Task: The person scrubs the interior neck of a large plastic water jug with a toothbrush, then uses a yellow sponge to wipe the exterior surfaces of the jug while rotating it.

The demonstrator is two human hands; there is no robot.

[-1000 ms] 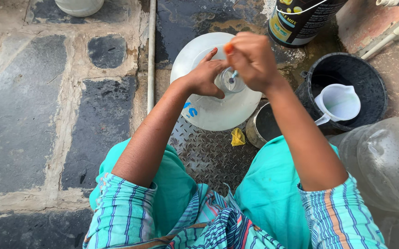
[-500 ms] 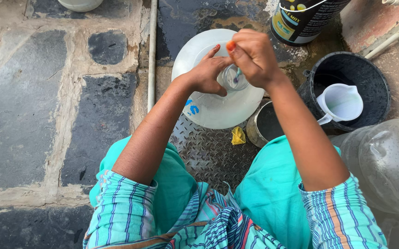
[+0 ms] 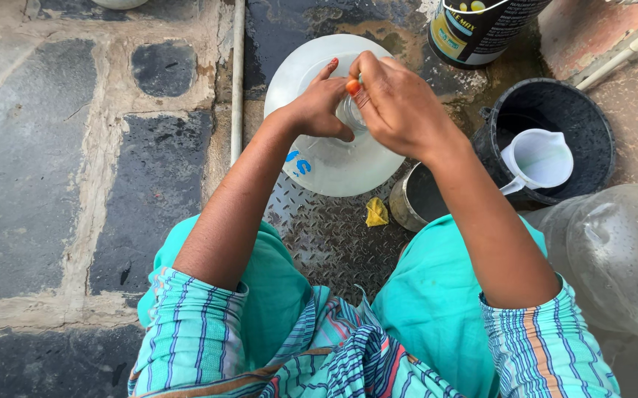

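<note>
Water jug (image 3: pixel 333 158), large, clear and seen from above, stands upright on a metal tread plate (image 3: pixel 326 236) between the knees. Left hand (image 3: pixel 322 107) grips its neck; right hand (image 3: pixel 396 103) closes around the mouth from above. Beside it: a steel cup (image 3: pixel 415 203), a yellow scrap (image 3: pixel 376 212), a black bucket (image 3: pixel 584 121) holding a white jug (image 3: pixel 540 158).

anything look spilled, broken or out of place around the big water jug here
Nothing looks broken. Both hands, left hand and right hand, are at the neck of the water jug, which stands upright. The stone floor beyond it is wet and stained, and a small yellow scrap lies loose on the metal plate.
</note>
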